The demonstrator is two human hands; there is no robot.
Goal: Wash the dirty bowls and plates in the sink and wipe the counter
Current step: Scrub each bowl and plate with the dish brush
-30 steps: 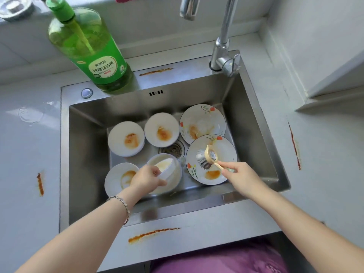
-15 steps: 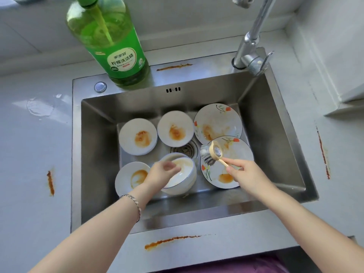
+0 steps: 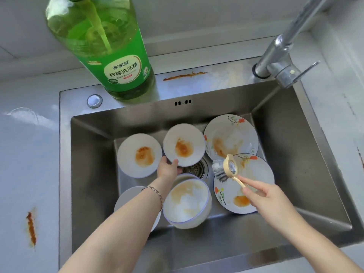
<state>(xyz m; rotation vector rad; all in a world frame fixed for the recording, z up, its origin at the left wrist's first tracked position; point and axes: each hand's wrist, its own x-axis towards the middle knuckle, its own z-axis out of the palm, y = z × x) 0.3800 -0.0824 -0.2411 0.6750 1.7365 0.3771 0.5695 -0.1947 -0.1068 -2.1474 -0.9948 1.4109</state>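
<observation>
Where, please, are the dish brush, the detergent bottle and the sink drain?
dish brush (image 3: 230, 166): head view, back of its round head.
detergent bottle (image 3: 124, 72): head view, its label.
sink drain (image 3: 195, 170): head view, strainer grid.

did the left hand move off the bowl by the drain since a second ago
Yes. The left hand left the smeared bowl and went past the drain to the small dish.

Home kitchen, steel sink (image 3: 295, 154), faucet (image 3: 279, 62), dish soap bottle (image 3: 110, 56), dirty plates (image 3: 230, 138)

Steel sink (image 3: 307, 154), 4 sauce-stained white bowls (image 3: 139, 155), 2 smeared floral plates (image 3: 231, 138) right, streaked counter (image 3: 29, 164) surrounding
</observation>
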